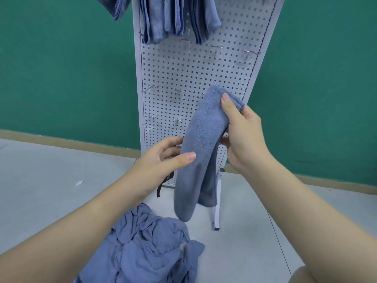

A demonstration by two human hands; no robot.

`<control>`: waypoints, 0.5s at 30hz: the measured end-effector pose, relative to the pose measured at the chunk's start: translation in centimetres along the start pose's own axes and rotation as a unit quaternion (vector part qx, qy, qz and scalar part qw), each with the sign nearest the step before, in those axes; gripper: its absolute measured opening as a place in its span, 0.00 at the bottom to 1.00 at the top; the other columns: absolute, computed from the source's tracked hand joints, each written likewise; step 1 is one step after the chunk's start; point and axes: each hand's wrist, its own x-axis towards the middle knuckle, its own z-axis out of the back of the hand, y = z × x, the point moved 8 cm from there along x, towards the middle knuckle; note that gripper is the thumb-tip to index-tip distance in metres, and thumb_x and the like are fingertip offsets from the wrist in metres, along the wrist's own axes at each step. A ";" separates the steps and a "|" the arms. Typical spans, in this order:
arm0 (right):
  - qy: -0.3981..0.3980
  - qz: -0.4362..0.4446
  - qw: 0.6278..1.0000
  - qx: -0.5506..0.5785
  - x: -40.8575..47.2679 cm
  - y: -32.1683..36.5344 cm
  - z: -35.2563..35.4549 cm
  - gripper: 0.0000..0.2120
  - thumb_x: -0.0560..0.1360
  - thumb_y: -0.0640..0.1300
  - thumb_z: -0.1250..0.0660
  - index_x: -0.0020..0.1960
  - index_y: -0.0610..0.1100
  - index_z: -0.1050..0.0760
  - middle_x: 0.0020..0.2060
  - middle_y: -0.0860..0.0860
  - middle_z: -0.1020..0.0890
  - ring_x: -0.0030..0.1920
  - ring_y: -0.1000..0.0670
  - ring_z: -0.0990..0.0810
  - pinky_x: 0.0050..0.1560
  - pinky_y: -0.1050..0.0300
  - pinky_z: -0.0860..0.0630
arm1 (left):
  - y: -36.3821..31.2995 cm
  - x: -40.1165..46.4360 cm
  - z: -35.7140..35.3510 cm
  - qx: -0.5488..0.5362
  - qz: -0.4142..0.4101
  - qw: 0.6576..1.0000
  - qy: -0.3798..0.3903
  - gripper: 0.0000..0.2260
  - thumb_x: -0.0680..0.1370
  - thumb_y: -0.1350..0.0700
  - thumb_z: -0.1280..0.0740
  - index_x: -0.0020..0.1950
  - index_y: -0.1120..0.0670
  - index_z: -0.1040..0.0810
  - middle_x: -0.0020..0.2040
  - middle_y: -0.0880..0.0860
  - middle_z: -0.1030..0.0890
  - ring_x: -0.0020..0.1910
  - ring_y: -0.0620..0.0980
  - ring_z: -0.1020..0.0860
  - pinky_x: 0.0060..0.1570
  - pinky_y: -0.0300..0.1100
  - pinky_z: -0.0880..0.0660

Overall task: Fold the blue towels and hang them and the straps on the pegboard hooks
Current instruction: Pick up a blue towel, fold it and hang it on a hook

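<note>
Head view: both hands, left hand (163,158) and right hand (242,131), pinch the folded towel (201,135), fingers curled round it; next, a free hook (179,92).

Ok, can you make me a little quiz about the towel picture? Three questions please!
1. True or false: both hands hold the folded blue towel.
2. Where is the pile of unfolded towels? A) on the floor B) on a hook C) on a chair
3. Fill in: the hanging towels are at the ___ of the pegboard.

Key
1. True: the right hand grips its upper end, and the left hand pinches it lower down.
2. A: it lies on the floor, in front of the pegboard.
3. top; the empty hooks are lower.
</note>
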 end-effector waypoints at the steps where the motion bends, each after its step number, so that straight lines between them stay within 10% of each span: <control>1: 0.002 -0.003 1.000 0.003 -0.1 -0.1 -0.1 0.06 0.83 0.48 0.33 0.51 0.48 0.20 0.40 0.52 0.14 0.38 0.54 0.16 0.33 0.60 0.21 | 0.0 0.1 -0.2 -0.013 -0.006 1.000 0.002 0.30 0.70 0.47 0.24 0.70 0.53 0.25 0.60 0.48 0.14 0.61 0.44 0.17 0.58 0.36 0.23; 15: -0.012 -0.070 0.997 -0.036 1.2 -2.2 2.2 0.08 0.83 0.48 0.33 0.57 0.45 0.19 0.51 0.48 0.12 0.47 0.50 0.15 0.39 0.56 0.18 | 0.7 -0.3 -0.2 -0.017 0.067 0.996 0.048 0.18 0.72 0.51 0.24 0.59 0.56 0.18 0.55 0.56 0.13 0.50 0.53 0.15 0.49 0.45 0.20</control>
